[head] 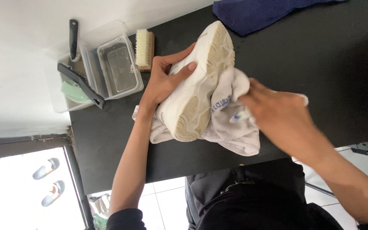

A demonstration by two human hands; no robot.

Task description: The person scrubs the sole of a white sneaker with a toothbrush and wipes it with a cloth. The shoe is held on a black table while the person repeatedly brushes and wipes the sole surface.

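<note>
Fingers of left hand (pixel 167 79) clasp white sneaker (pixel 196 81), steadying its sole upward; right hand (pixel 273 113) bunches grey cloth (pixel 231 127) against it.

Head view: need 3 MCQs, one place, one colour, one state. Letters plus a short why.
1. Where is the wooden scrub brush?
A. beside the clear plastic tub
B. on the floor
C. inside the shoe

2. What colour is the towel at the table's far edge?
A. red
B. dark blue
C. yellow

3. How is the white shoe held?
A. sole down
B. laces toward camera
C. sole toward camera

A: it lies right of the tub. B: navy cloth. C: tread faces up in the left hand, while the right hand presses a white cloth.
</note>
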